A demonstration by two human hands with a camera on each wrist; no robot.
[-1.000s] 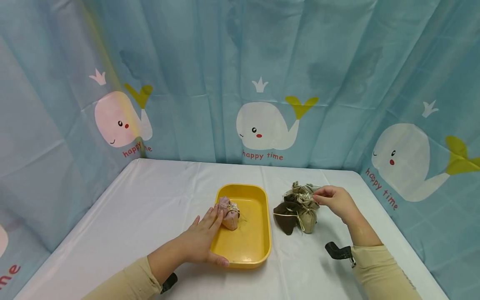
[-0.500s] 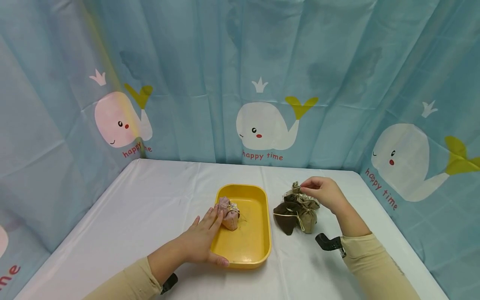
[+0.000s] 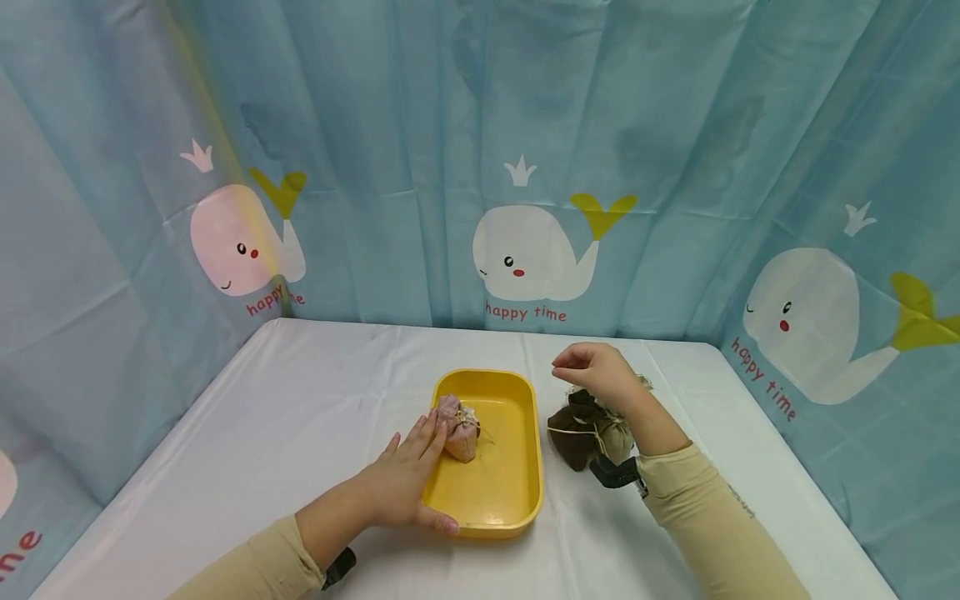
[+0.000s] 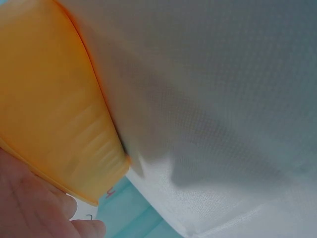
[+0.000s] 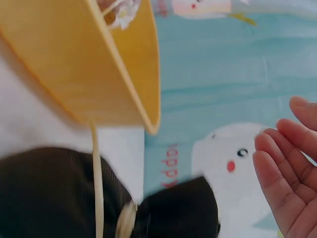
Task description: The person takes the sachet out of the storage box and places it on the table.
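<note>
A yellow plastic tray [image 3: 504, 492] stands mid-table, and a small pinkish drawstring pouch [image 3: 461, 440] with a white flower on its tie lies along its left side. My left hand [image 3: 397, 487] rests spread on the tray's left rim, fingertips at the pouch and thumb by the near corner. My right hand [image 3: 603, 377], holding nothing, hovers over the far side of a pile of pouches right of the tray. A dark brown pouch [image 3: 572, 437] with a cream cord lies at the pile's front beside a tan pouch [image 3: 618, 442]; hand and wrist hide much of the others.
A white cloth [image 3: 300, 400] covers the table. A blue curtain [image 3: 390, 250] printed with whales hangs behind it and at both sides. Each wrist wears a black strap mount, the right strap mount [image 3: 615, 472] overlapping the pouches in the head view.
My right hand has moved left and away across the pouch pile, from its right side to its far side. The left hand, tray and pink pouch stay in place.
</note>
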